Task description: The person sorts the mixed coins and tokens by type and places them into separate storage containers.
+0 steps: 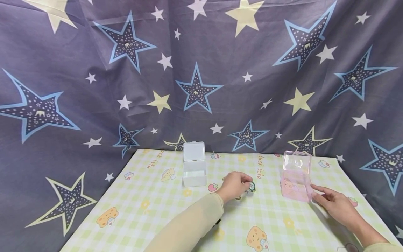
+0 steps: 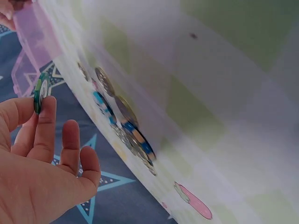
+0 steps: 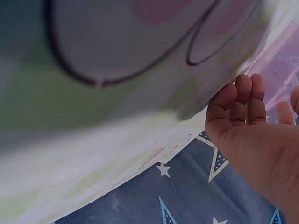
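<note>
My left hand (image 1: pixel 233 186) pinches a green-edged poker chip (image 2: pixel 41 93) between thumb and fingers, above the table. In the left wrist view a loose group of gold-coloured coins (image 2: pixel 125 109) and blue-striped chips (image 2: pixel 138 140) lies on the cloth past the fingers; from the head most of it is hidden behind that hand. A clear pink box (image 1: pixel 295 190) stands at the right with its lid (image 1: pixel 297 162) raised. My right hand (image 1: pixel 335 206) touches the box's right side with relaxed fingers, holding nothing else.
A white box (image 1: pixel 195 180) with its lid up stands left of centre near the back. The table has a green checked cloth (image 1: pixel 163 210) with printed cartoons. Behind its far edge hangs a dark curtain (image 1: pixel 207 49) with stars.
</note>
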### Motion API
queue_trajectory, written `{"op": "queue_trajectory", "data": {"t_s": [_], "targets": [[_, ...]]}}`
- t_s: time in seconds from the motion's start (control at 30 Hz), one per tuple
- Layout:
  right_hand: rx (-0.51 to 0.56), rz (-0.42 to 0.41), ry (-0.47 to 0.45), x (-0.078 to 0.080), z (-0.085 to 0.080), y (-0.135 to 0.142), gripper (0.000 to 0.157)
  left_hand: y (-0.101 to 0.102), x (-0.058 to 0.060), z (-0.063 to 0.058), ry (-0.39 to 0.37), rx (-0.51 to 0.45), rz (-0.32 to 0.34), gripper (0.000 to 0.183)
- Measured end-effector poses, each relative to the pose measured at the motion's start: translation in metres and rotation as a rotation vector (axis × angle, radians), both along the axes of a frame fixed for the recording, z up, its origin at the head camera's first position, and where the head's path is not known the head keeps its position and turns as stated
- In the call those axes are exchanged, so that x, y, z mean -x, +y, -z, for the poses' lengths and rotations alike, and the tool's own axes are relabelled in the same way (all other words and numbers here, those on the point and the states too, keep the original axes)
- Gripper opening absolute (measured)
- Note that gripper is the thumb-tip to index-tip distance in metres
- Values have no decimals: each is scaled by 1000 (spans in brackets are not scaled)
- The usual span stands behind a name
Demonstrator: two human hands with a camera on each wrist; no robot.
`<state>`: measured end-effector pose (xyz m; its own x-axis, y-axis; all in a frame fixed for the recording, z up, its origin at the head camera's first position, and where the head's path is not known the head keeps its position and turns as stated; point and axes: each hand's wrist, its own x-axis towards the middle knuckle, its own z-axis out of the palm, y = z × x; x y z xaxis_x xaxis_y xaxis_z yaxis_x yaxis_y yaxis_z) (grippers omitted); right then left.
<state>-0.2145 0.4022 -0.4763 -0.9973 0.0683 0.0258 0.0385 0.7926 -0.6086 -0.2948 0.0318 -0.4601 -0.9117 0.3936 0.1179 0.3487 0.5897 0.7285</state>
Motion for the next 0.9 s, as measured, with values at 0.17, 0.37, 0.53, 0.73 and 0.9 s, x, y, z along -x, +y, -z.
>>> {"op": "queue_trajectory", "data": {"t_s": [0.17,0.37,0.53,0.73,0.9], "targets": [[-6,0,-4,0,-1,0,63,5,-4,-3,-19,-9,-1,20],[47,0,-21,0,-2,1,65,10,-6,-3,-78,-19,-29,19],[31,0,-27,0,-3,1,66,11,-7,-3,-89,-21,-34,18],[5,0,-28,0,-3,0,65,15,-7,-2,-73,-9,-26,18],[12,-2,-22,0,-3,0,65,20,-9,-3,-59,-14,-8,18]]}}
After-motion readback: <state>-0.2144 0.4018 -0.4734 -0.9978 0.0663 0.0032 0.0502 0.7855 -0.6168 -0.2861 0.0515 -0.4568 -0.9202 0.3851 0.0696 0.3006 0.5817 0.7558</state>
